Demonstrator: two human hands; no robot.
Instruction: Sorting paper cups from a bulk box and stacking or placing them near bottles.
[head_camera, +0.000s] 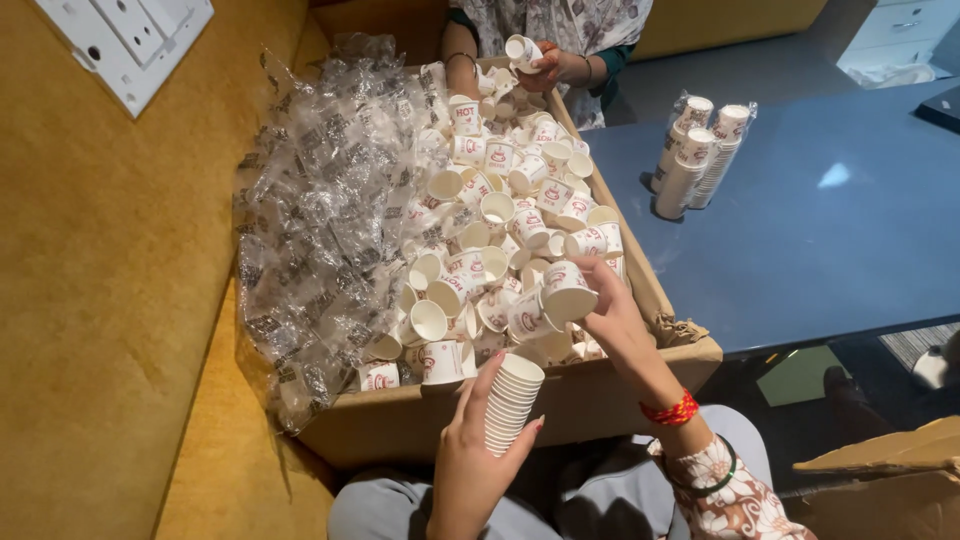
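Right now my left hand (475, 450) is wrapped around a nested stack of paper cups (512, 400), fingers curled about its side, holding it tilted just in front of the near wall of the cardboard box (600, 385). My right hand (615, 310) reaches over that wall and pinches a single cup (567, 290) by its body, lifted a little above the loose cups (500, 220) that fill the box. Crumpled clear plastic sleeves (320, 230) are heaped along the left side of the box. On the far side another person's hands (545, 65) hold a cup over the same pile. To the right, on the blue surface (830, 230), stand wrapped bundles of cups (695, 155), well apart from me. I judge the main risk is the stack: it leans, and gripped only around the middle, its top cups could slide off if I tip it further. The pinched cup is thin, so squeezing too hard could dent its rim and make it jam when nested.
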